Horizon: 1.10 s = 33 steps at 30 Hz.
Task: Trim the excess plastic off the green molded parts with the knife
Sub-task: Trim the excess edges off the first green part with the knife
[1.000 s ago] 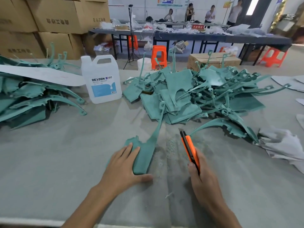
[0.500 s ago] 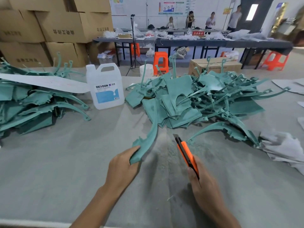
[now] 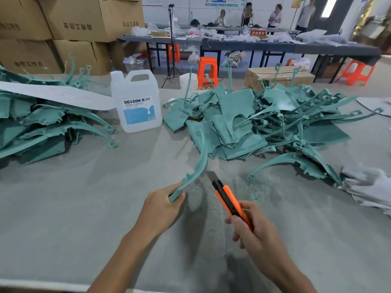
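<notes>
Left hand pinches the low end of a curved green part, held up over the tabletop toward its near edge. Right hand grips the knife, blade just beside it. The part looks light and bendy, so I'd hold it close to the flash.

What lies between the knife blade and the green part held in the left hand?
Head view: only grey table dusted with shavings; knife and green part are apart.

white DEXCON jug upright on table | cardboard boxes stacked behind | orange stool beyond
</notes>
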Motion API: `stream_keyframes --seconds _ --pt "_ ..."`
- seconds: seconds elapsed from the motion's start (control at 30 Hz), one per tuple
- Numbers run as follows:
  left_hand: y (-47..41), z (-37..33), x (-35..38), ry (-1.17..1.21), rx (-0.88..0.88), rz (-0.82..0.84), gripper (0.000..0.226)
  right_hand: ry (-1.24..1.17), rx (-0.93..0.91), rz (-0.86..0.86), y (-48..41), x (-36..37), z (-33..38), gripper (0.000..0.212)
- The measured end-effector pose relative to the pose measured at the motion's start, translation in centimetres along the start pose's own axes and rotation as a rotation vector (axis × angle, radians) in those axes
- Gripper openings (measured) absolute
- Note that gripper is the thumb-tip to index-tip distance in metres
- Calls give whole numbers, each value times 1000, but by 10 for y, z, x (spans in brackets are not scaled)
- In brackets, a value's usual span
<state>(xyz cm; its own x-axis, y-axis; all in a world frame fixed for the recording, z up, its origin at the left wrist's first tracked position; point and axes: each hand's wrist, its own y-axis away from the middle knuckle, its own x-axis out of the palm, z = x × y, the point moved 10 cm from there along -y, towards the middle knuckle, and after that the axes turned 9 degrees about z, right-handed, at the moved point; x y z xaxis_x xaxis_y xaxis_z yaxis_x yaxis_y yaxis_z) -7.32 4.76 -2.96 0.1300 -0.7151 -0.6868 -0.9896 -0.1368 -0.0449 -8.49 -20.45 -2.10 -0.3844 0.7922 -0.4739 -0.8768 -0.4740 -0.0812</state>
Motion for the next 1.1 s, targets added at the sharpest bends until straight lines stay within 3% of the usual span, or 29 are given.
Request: stream_keyframes --seconds 0.23,0.57,0.83,1.0,1.1 --pt "1 -7 3 -99 26 6 13 67 -42 149 -12 29 20 30" --pt "3 -4 0 -55 -9 22 35 284 -65 112 -17 21 31 31" --pt "28 10 -4 110 -45 128 45 451 -38 125 -69 -17 12 20" --pt "24 14 -11 312 -20 215 70 504 -67 186 -119 -28 -1 17" --pt "19 14 -13 421 -4 253 52 590 -39 225 -154 -29 -10 18"
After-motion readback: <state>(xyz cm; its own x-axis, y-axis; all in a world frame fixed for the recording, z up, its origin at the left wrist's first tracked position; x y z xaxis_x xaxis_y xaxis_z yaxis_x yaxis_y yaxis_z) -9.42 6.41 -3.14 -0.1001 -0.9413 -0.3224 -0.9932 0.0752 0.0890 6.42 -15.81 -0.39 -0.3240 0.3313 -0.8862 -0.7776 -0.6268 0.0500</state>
